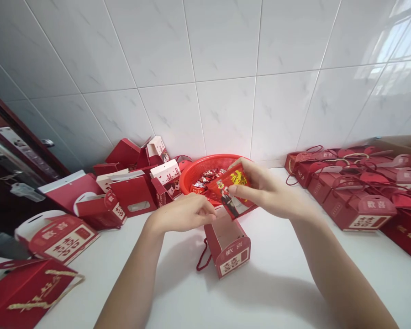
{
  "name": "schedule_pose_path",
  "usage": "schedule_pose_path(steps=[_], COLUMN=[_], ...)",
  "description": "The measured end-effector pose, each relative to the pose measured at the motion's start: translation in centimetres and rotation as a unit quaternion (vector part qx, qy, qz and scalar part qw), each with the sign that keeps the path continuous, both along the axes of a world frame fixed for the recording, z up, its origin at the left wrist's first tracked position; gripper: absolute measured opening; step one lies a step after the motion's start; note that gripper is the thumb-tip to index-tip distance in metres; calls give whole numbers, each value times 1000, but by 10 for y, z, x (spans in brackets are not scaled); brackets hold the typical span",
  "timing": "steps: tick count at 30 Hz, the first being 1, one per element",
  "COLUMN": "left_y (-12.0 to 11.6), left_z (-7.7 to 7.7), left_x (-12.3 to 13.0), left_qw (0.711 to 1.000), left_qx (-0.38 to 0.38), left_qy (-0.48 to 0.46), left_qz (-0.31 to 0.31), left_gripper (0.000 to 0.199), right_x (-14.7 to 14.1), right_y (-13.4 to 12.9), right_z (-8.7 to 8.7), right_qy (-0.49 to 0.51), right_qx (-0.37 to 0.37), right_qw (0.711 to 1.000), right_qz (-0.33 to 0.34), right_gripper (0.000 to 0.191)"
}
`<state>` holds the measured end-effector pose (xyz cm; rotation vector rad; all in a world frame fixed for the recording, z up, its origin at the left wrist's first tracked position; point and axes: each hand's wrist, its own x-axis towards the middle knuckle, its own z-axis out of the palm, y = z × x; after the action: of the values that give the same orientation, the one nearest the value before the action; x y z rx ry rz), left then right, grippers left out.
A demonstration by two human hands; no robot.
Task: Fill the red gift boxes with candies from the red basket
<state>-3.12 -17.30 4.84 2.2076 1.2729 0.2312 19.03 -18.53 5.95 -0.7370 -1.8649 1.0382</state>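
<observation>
A red packet with yellow lettering and a printed figure (238, 201) is gripped between the thumb and fingers of my right hand (263, 189), above the back of an open red box (226, 244). My left hand (185, 212) is at the box's back left edge with its fingers curled inward; whether they pinch anything is hidden. The box stands upright on the white table (178, 292), its inside visible from above and a dark red cord at its left. Behind both hands is a red plastic basket (188, 180) holding small wrapped packets.
Several red and white boxes (133, 194) stand at the left, some open. More red boxes with cord handles (349, 196) fill the right side. A tiled wall (226, 114) rises behind, and a dark door (7, 155) is at far left.
</observation>
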Motion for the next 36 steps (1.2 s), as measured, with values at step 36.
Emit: schedule_pose_path(steps=[36], left_y=[5], left_z=[10], left_x=[-8], left_qw=[994], left_qx=[-94], left_qy=[4], left_qz=[-53], left_gripper=[65], right_x=[-4], right_y=[1], right_z=[-15], right_qy=[-399], right_qx=[61], right_qw=[912], right_qz=[-66], right_gripper=[8])
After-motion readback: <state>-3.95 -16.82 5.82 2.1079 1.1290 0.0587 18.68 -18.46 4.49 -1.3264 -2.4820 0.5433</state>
